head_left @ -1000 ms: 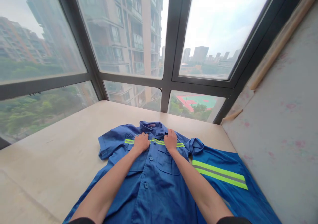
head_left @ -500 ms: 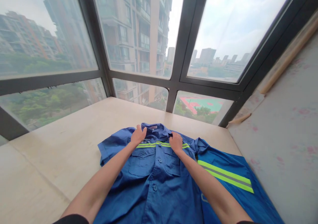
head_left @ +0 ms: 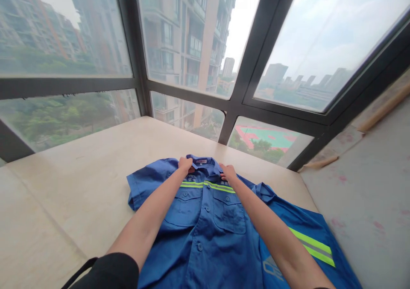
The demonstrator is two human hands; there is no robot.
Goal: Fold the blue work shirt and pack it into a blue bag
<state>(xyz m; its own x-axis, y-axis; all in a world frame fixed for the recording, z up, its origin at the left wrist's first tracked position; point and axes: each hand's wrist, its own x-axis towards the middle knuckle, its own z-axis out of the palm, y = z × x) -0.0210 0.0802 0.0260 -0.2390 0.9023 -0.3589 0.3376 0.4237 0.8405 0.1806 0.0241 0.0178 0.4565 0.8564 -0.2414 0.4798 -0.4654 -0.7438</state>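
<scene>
The collar (head_left: pixel 209 166) of the shirt (head_left: pixel 188 210) is gripped by the left hand (head_left: pixel 185 164). Its other side is pinched by the right hand (head_left: pixel 228 172).

Shirt (head_left: pixel 221 246), blue, with yellow-green and grey chest stripe (head_left: pixel 219 187); neighbouring garment (head_left: pixel 307 218), brighter blue, band (head_left: pixel 317 247) in the same colours; ledge (head_left: pixel 80 186), cream; window frame (head_left: pixel 237 103), dark grey; wall (head_left: pixel 368 199), whitish with pink blotches.

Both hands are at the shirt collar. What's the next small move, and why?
I'd probably ease the collar a little flatter: the left hand and right hand are at its two sides, it gapes with its inner label showing, and the shirt lies front up.
</scene>
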